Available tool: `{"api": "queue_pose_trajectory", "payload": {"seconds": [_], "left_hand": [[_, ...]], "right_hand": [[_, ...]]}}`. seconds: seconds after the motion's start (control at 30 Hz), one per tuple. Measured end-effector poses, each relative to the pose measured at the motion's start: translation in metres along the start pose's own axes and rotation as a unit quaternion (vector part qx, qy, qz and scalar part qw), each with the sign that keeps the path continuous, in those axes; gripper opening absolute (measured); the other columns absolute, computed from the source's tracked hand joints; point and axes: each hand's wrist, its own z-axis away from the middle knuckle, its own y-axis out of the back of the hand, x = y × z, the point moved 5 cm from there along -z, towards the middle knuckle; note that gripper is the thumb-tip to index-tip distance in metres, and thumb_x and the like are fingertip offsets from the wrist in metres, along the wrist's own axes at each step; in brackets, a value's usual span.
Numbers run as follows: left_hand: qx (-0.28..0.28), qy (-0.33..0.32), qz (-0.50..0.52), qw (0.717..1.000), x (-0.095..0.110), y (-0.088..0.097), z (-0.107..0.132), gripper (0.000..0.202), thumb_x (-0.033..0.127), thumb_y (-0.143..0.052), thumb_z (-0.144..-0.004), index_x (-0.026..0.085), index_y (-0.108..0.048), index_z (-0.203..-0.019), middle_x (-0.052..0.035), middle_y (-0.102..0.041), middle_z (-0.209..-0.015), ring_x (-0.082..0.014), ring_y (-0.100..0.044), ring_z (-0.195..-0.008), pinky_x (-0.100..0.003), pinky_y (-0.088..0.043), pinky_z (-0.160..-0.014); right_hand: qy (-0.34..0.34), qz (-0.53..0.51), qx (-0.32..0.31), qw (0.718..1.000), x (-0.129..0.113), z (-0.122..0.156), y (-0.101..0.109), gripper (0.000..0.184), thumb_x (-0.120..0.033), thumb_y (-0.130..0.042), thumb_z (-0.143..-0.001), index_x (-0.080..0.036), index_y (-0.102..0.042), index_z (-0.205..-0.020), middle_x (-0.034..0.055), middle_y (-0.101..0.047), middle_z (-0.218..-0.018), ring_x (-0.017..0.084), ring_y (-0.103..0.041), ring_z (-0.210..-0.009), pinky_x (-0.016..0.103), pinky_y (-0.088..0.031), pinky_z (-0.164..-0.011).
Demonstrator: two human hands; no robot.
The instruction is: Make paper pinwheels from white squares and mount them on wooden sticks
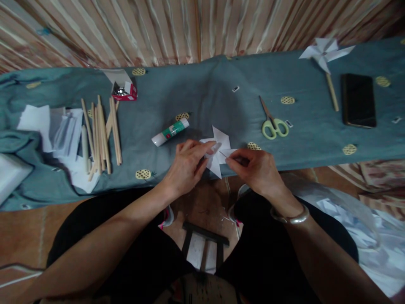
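Observation:
A white folded paper pinwheel (220, 148) lies near the front edge of the blue-grey cloth (202, 93). My left hand (187, 164) presses its fingers down on the pinwheel's left side, holding it. My right hand (255, 168) is pinched at the pinwheel's right side, its fingertips closed on something small that I cannot make out. A silver bangle (292, 217) sits on my right wrist. A glue stick (170, 131) with a green label lies just left of the pinwheel.
Wooden sticks (101, 135) and white paper sheets (53, 131) lie at the left, with a small red box (125, 90) behind. Green-handled scissors (272, 122), a finished pinwheel on a stick (325, 52) and a black phone (359, 100) lie at the right. A plastic bag of paper scraps (354, 223) sits on the floor.

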Motion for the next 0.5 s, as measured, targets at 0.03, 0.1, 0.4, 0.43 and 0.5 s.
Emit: {"api": "queue_pose_trajectory", "payload": {"seconds": [0.03,0.1,0.4,0.43,0.5], "left_hand": [[-0.001,0.003,-0.001,1.000,0.0000,-0.0004,-0.0006,0.035,0.017,-0.048,-0.095,0.019,-0.055,-0.129,-0.0064,-0.072,-0.111,-0.0213,-0.058,-0.104,-0.040,-0.040,-0.090],[-0.005,0.009,-0.007,1.000,-0.0001,-0.0014,-0.0018,0.034,0.017,-0.047,-0.095,0.020,-0.056,-0.128,-0.0057,-0.071,-0.114,-0.0208,-0.058,-0.105,-0.039,-0.039,-0.091],[0.011,0.005,0.008,1.000,-0.0004,-0.0031,-0.0050,0.042,0.011,-0.045,-0.092,0.017,-0.051,-0.134,-0.0054,-0.072,-0.111,-0.0213,-0.056,-0.105,-0.040,-0.038,-0.091],[0.013,0.007,0.010,1.000,-0.0010,-0.0026,-0.0054,0.044,0.011,-0.045,-0.092,0.017,-0.050,-0.135,-0.0056,-0.072,-0.110,-0.0216,-0.056,-0.105,-0.040,-0.038,-0.092],[0.015,0.011,0.009,1.000,-0.0022,-0.0015,-0.0061,0.045,0.010,-0.045,-0.091,0.017,-0.050,-0.136,-0.0057,-0.071,-0.110,-0.0221,-0.056,-0.105,-0.041,-0.038,-0.092]], "right_hand": [[0.001,0.004,0.000,1.000,-0.0001,-0.0004,0.0000,0.014,-0.027,-0.064,-0.079,-0.019,-0.072,-0.071,0.0007,-0.067,-0.059,0.013,-0.055,-0.051,0.027,-0.038,-0.053],[-0.003,0.014,-0.002,1.000,0.0001,-0.0013,0.0000,0.014,-0.027,-0.064,-0.078,-0.019,-0.071,-0.068,0.0006,-0.066,-0.058,0.013,-0.056,-0.052,0.027,-0.037,-0.053],[-0.024,0.045,-0.036,0.998,0.0002,-0.0066,-0.0006,0.014,-0.025,-0.064,-0.078,-0.019,-0.072,-0.068,0.0000,-0.067,-0.061,0.014,-0.060,-0.058,0.027,-0.038,-0.058],[-0.026,0.047,-0.038,0.998,0.0001,-0.0070,-0.0005,0.014,-0.025,-0.064,-0.077,-0.019,-0.072,-0.068,0.0000,-0.067,-0.061,0.014,-0.060,-0.058,0.027,-0.038,-0.057],[-0.028,0.050,-0.041,0.997,-0.0001,-0.0074,-0.0003,0.014,-0.026,-0.065,-0.078,-0.018,-0.072,-0.068,0.0000,-0.067,-0.060,0.014,-0.060,-0.057,0.027,-0.037,-0.057]]}}
